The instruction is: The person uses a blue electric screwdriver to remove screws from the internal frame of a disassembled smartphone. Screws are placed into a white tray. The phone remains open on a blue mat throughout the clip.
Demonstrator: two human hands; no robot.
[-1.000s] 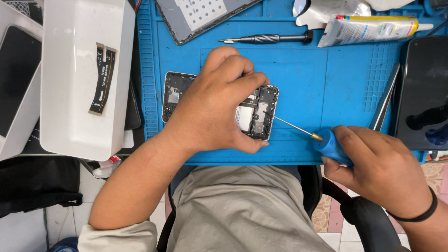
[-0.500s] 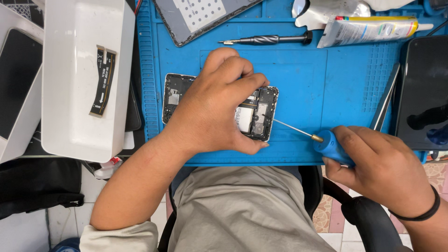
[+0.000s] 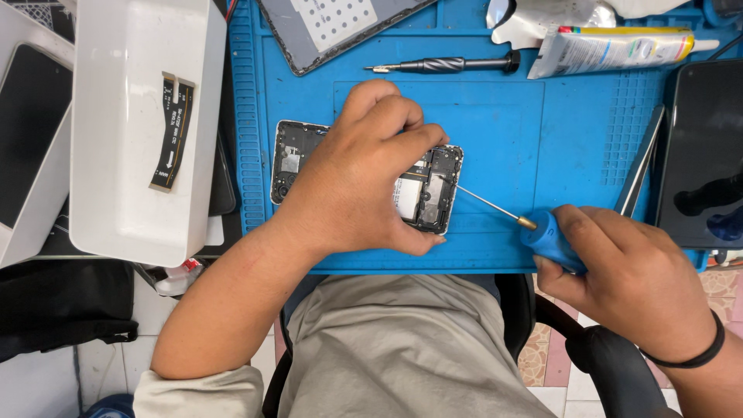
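The left hand [image 3: 356,182] presses the opened phone [image 3: 364,174] onto the blue mat [image 3: 526,131]; the right hand [image 3: 627,279], grip clamped on the blue screwdriver [image 3: 526,224], works a screw at the phone's edge.

Single view, head-mounted, looking almost straight down from above the seated person. The lens sits close over the work, facing the blue mat [image 3: 542,139] on the table. The lap fills the near edge; the mat's far edge is cut off at the top. Tiled floor shows near left and near right. No second view.
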